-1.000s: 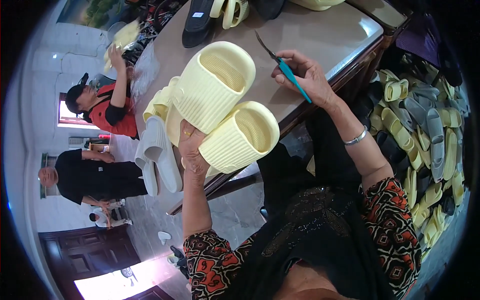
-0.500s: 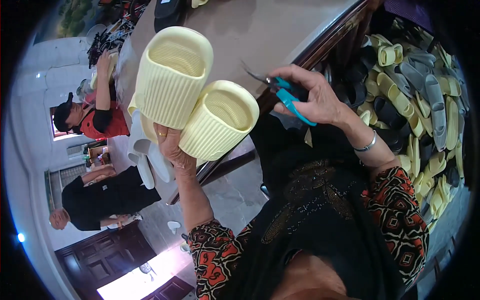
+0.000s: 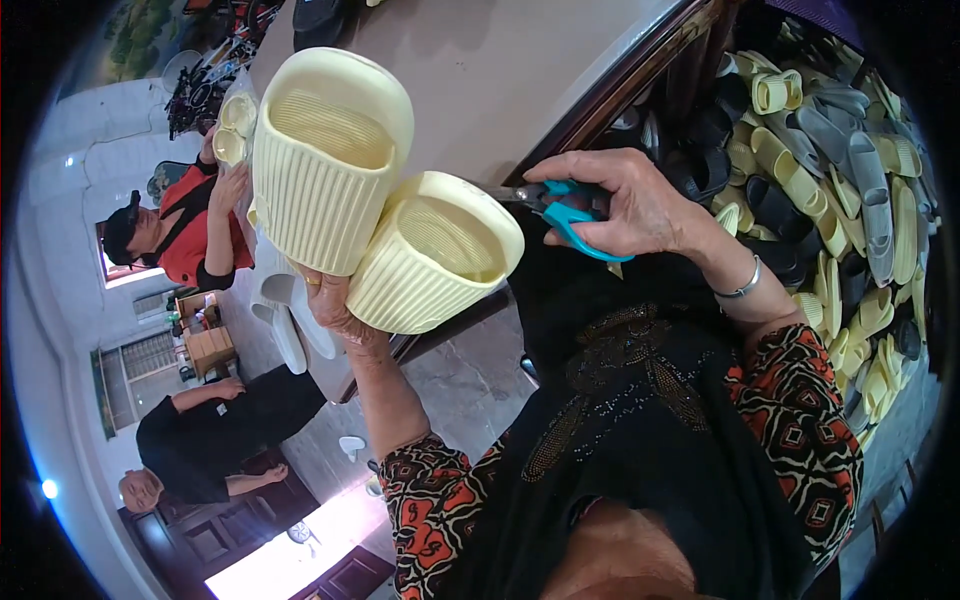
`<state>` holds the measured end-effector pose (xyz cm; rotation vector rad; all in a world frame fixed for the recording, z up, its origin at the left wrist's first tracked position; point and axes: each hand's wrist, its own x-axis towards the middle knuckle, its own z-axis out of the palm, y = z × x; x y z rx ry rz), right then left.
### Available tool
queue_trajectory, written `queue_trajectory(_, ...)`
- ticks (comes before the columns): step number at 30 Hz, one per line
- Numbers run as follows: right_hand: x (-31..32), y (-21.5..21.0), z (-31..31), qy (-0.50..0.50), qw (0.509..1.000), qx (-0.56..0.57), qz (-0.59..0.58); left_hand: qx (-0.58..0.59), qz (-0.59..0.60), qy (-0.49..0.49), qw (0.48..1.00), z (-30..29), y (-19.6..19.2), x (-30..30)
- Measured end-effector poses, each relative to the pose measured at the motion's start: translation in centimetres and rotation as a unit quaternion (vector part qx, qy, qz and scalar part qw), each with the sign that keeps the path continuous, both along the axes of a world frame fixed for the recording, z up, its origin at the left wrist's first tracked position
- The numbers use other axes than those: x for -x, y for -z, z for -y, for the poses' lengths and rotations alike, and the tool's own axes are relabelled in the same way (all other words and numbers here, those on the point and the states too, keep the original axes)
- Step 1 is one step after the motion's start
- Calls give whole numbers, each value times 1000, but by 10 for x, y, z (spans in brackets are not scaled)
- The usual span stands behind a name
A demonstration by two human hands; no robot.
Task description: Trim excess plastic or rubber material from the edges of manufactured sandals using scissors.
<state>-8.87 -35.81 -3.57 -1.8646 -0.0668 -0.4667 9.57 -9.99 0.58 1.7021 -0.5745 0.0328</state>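
My left hand grips a pair of pale yellow ribbed slide slippers from beneath, its fingers mostly hidden behind them. The left slipper stands a little higher than the right slipper, their foot openings turned up toward me. In my right hand are scissors with turquoise handles, my fingers wrapped round the grips. The blades reach the upper right edge of the right slipper, where their tips are hard to make out.
A brown table with a dark wooden edge lies beyond my hands. Grey slippers rest near its left corner. A large heap of yellow, grey and black slippers fills the right. Two people are at the left, one holding yellow slippers.
The scissors have come down and left to the right slipper's edge. The slipper pair has shifted slightly left and tilted. The person in red has turned, now holding slippers; the person in black has moved.
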Motion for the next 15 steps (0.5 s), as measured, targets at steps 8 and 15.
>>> queue_trajectory(8, 9, -13, 6, 18, 999, -32, 40, 46, -1, 41, 998, 16, -7, 1)
queue_trajectory(15, 4, 2, 16, 199, 972, 35, -120, -100, 175, 36, 979, 45, -29, 9)
